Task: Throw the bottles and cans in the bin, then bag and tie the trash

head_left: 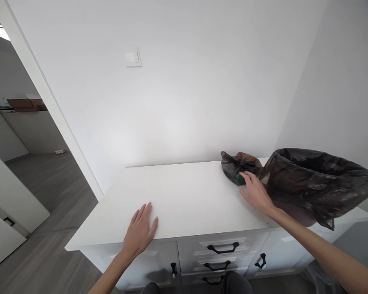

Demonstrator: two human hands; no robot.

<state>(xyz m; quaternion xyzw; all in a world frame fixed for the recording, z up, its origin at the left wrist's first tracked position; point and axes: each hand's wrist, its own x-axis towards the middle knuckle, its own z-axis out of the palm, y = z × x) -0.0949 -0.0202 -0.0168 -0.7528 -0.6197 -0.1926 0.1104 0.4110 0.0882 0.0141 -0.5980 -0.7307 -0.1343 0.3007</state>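
- Lays the left hand [141, 230] palm down on the white, flat-topped cabinet [184, 196], near its front edge, fingers loosely fanned and thumb out to the side.
- Reaches over the cabinet top with the right hand [255, 192] to a small, knotted, translucent black plastic bag [241, 162], near the wall, with a reddish-brown patch at its top.
- Touches, with curved right fingers, a dark-green, rounded thing [239, 179] at the small bag's lower front, thumb apart from the index finger; cannot tell a firm pinch from a light touch here, nor inside the bag from outside it.
- Has, just right of this hand, a large, crinkled black plastic bag [315, 183], wide open at the top, above a dull pinkish, rounded form [297, 213].
- Stands close to the cabinet front, before curved black drawer handles [223, 250].
- Faces a plain white wall [202, 94] with a square white light switch [133, 57].
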